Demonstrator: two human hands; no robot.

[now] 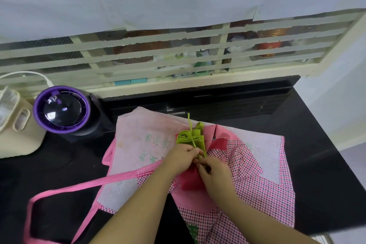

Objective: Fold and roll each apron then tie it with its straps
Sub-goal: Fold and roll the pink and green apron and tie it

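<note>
1. Nearest us were our two forearms, which met over the cloth. The left hand (184, 156) and the right hand (215, 170) were touching at the fingertips.
2. The left hand's fingers were curled tight and pinched the green strap (191, 131) at the near end of the green roll (184, 137). The right hand's fingers were curled too and pinched the same strap from below. We could not tell how much of the strap lay hidden between the hands.
3. The green roll lay just beyond the left knuckles, touching them, on top of the pink cloth. One loose end of its strap ran away from the hands, past the roll's far side.
4. We judged that the green apron was already folded and rolled, and that the knot was the step in hand. The dotted pink apron (247, 164) spread under and to the right of the hands was neither folded nor rolled. That was the bulk of the work left.
5. We counted one green roll, one green strap end and one pink strap loop (89, 183) trailing left of the left forearm.
6. The pale cloth with green print (138, 140) left of the hands might have been a second pink apron or the first one's reverse side. We could not tell which.
7. Far left of the hands on the black counter (316, 164) stood two appliances: a purple-ringed appliance (61, 109) and a cream appliance (17, 136).
</note>
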